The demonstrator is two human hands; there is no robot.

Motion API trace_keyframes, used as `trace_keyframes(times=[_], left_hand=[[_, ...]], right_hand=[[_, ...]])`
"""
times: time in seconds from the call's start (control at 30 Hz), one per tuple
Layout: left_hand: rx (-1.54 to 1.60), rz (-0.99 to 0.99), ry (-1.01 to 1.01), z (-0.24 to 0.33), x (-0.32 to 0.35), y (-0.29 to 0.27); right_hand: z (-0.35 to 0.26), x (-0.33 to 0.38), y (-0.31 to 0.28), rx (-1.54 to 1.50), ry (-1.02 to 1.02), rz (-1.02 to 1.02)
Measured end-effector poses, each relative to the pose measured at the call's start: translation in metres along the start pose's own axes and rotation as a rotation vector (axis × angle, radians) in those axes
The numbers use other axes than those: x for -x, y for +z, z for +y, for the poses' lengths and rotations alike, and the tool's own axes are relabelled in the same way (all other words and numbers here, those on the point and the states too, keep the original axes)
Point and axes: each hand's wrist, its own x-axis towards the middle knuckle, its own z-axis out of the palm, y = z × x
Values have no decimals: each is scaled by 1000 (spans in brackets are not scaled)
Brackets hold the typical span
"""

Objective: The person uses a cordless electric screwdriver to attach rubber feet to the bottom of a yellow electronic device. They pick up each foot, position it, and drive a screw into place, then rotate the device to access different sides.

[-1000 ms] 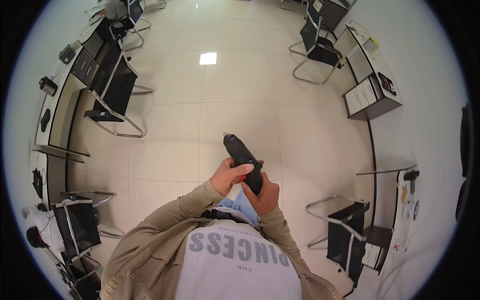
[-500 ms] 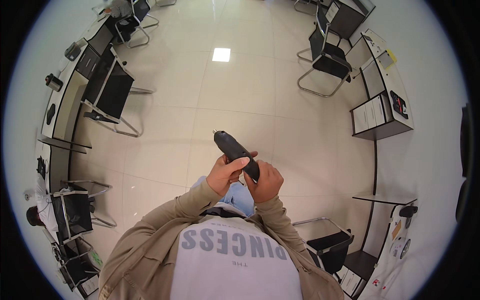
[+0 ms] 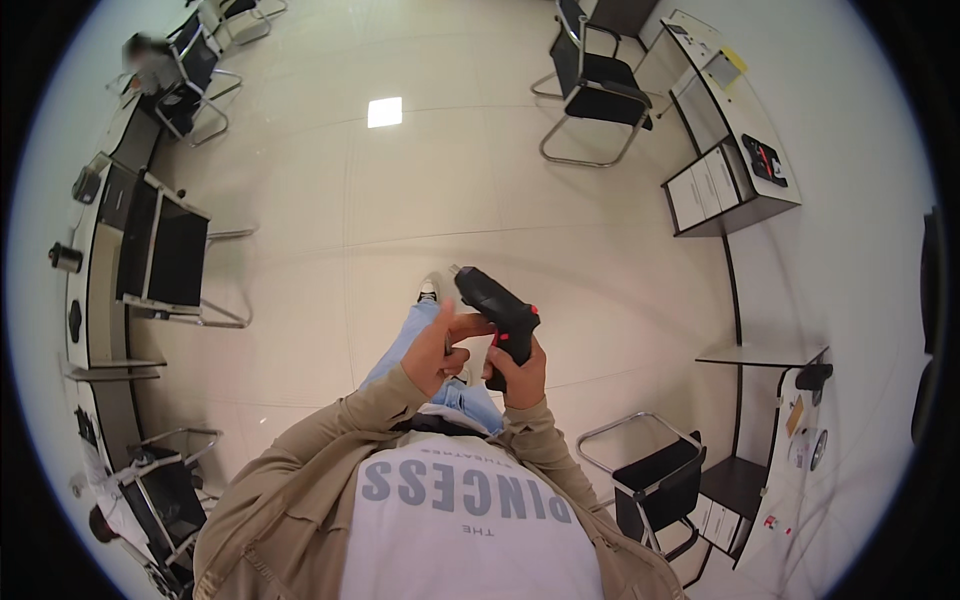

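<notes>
A black cordless screwdriver (image 3: 492, 300) with small red parts is bent into a pistol shape, its metal tip pointing up and to the left. My right hand (image 3: 523, 375) is closed around its handle, the thumb across the near side. Beside it, my left hand (image 3: 438, 350) has its thumb raised and its index finger stretched toward the screwdriver, with the other fingers curled. Whether that finger touches the tool I cannot tell. Below my hands are my jeans (image 3: 405, 340) and one shoe (image 3: 428, 289) on the tiled floor.
Black chairs with metal frames stand on the left (image 3: 165, 245), at the upper right (image 3: 605, 85) and at the lower right (image 3: 655, 485). White desks line both walls. A black case (image 3: 764, 160) lies on the right desk (image 3: 735, 105). A seated person (image 3: 155, 65) is at the far left.
The screwdriver has gone from straight to bent. My left hand has come off its body, and my right hand now grips the handle. The room has shifted leftward in view.
</notes>
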Motion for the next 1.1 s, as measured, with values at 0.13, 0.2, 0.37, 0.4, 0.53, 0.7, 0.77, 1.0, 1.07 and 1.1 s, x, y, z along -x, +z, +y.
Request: trace_keyframes(times=[0.13,0.2,0.37,0.4,0.53,0.7,0.77,1.0,1.07,1.1], left_hand=[[121,-6,-84,31,-48,-17],[181,-37,-68,54,-74,-27],[348,-197,11,123,-129,-52],[379,-240,37,137,-139,-58],[364,-243,121,188,-172,-84],[450,-216,152,240,-196,-90],[519,-206,170,248,-202,-87],[622,-144,205,265,-249,-85],[653,-133,212,271,-268,-84],[640,-131,215,274,-278,-81]], right_hand=[[-9,-33,-12,-281,100,12],[-14,-56,-14,-314,105,-4],[-28,-109,8,-264,76,25],[-30,-120,13,-239,71,20],[-47,-165,49,-211,87,34],[-57,-210,71,-137,111,45],[-55,-225,70,-38,115,26],[-68,-276,72,80,54,43],[-73,-293,64,88,44,56],[-77,-302,59,92,39,61]])
